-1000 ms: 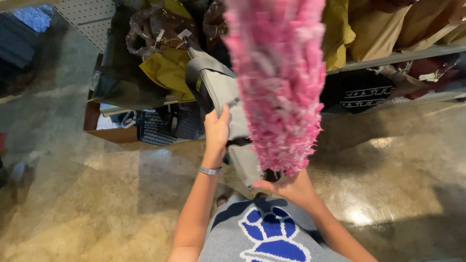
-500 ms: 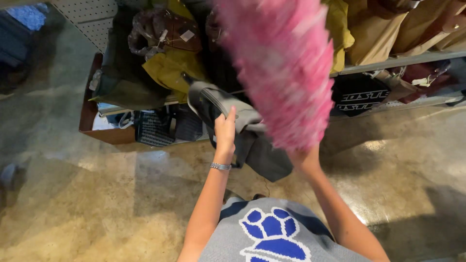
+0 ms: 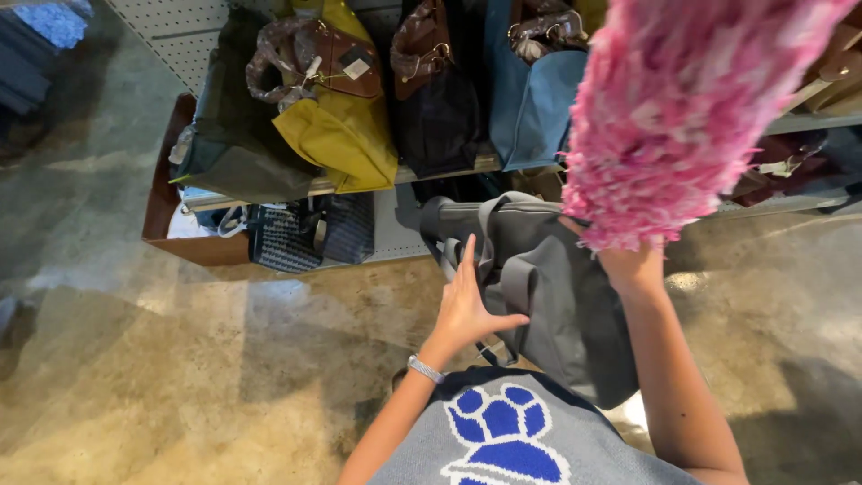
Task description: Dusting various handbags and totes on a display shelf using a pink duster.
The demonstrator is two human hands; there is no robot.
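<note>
A grey bag [image 3: 557,296] with straps hangs in front of me, below the shelf. My left hand [image 3: 469,310] lies flat against its side with the fingers stretched out, a silver bracelet on the wrist. My right hand [image 3: 628,260] grips the handle of a fluffy pink duster [image 3: 682,108], whose head points up over the shelf of bags; the fingers are mostly hidden behind the duster's fringe.
A shelf [image 3: 359,184] carries a yellow bag [image 3: 337,126], a dark green bag [image 3: 238,135], a black bag [image 3: 440,99] and a blue bag [image 3: 530,108]. Patterned dark bags [image 3: 301,233] sit on the lower board. Polished concrete floor [image 3: 135,359] spreads left and right.
The grey bag has dropped lower and nearer to me. My left hand went from gripping its top to lying flat on its side. The duster has swung to the right.
</note>
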